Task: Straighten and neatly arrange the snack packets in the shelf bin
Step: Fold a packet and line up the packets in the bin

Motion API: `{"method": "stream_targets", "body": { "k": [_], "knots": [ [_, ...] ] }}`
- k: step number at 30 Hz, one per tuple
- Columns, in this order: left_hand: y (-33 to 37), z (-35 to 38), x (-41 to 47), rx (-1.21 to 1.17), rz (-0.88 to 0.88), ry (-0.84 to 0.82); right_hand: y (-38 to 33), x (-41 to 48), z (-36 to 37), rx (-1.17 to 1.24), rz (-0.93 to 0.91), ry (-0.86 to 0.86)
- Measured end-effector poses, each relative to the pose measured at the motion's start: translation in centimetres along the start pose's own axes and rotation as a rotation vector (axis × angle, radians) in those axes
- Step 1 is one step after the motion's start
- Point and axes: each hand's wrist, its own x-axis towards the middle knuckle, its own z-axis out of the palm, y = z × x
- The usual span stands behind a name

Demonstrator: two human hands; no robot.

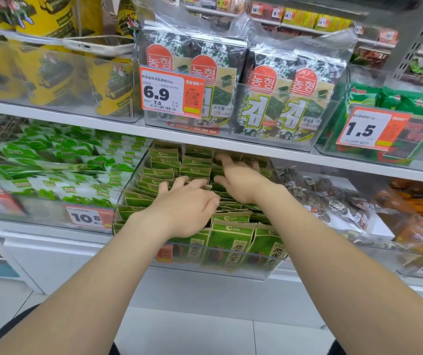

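Head view: nearest, at 6 o'clock of the clear shelf bin [256, 274], the front row of snack packets [227, 242] stood upright against its front wall. They were green pouches with a tan band across the top and large tan characters on the face. Behind them the packets filled the bin in rows, the middle ones leaning and overlapping unevenly.

The left grip [187, 208] rested on those middle tops, fingers spread and relaxed, clasping nothing. Just beyond, at its 1 o'clock, the right grip [241, 180] lay equally unclenched, fingers splayed over the back rows.

At the bin's 9 o'clock sat green-and-white packs [64, 170], and at 3 o'clock dark bagged snacks [333, 201]. On the shelf above, at 12 o'clock, stood seaweed multipacks [269, 98] beside an orange 6.9 price tag [172, 92].
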Motion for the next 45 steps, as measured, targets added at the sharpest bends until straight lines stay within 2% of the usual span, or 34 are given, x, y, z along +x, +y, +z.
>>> {"method": "stream_targets", "body": {
  "k": [2, 8, 11, 13, 15, 19, 21, 24, 28, 30, 33, 36, 41, 45],
  "knots": [
    [0.1, -0.1, 0.0, 0.0, -0.002, -0.001, 0.4, -1.4, 0.0, 0.098, -0.088, 0.069],
    [0.3, -0.2, -0.1, -0.021, -0.008, 0.027, -0.2, -1.5, 0.1, -0.266, -0.045, 0.096],
    [0.4, -0.4, -0.2, -0.063, -0.025, 0.069, -0.2, -1.3, -0.3, -0.337, 0.023, 0.146],
    [0.3, -0.5, -0.1, -0.068, -0.033, 0.076, 0.5, -1.2, -0.6, -0.3, 0.07, 0.179],
    [0.3, -0.6, -0.1, -0.072, -0.04, 0.086, 0.6, -1.3, -0.5, -0.215, 0.038, 0.199],
    [0.7, -0.7, -0.1, -0.135, -0.078, 0.219, 1.3, -2.5, 0.0, 0.073, -0.226, 0.114],
    [1.1, -0.8, 0.1, -0.175, -0.126, 0.303, 2.1, -2.9, -0.4, 0.047, -0.252, 0.094],
    [1.3, -0.9, 0.6, -0.181, -0.174, 0.339, 2.8, -3.0, 0.0, -0.101, -0.271, 0.183],
    [1.1, -1.2, 0.8, -0.132, -0.194, 0.317, 3.1, -3.4, 0.3, 0.029, -0.364, 0.221],
    [1.3, -1.2, 0.9, -0.077, -0.194, 0.336, 3.6, -3.5, -0.4, 0.074, -0.319, 0.154],
    [1.6, -1.0, 1.1, -0.024, -0.177, 0.366, 3.7, -3.4, -1.1, -0.031, -0.291, 0.076],
    [1.5, -0.8, 1.2, 0.025, -0.127, 0.406, 3.2, -2.7, -0.6, -0.124, -0.324, 0.113],
    [1.6, -0.4, 1.5, 0.094, -0.104, 0.365, 3.3, -2.7, -0.2, -0.102, -0.282, 0.098],
    [1.4, 0.2, 2.0, 0.043, -0.13, 0.385, 3.3, -2.8, 0.5, -0.073, -0.281, 0.165]
  ]
}}
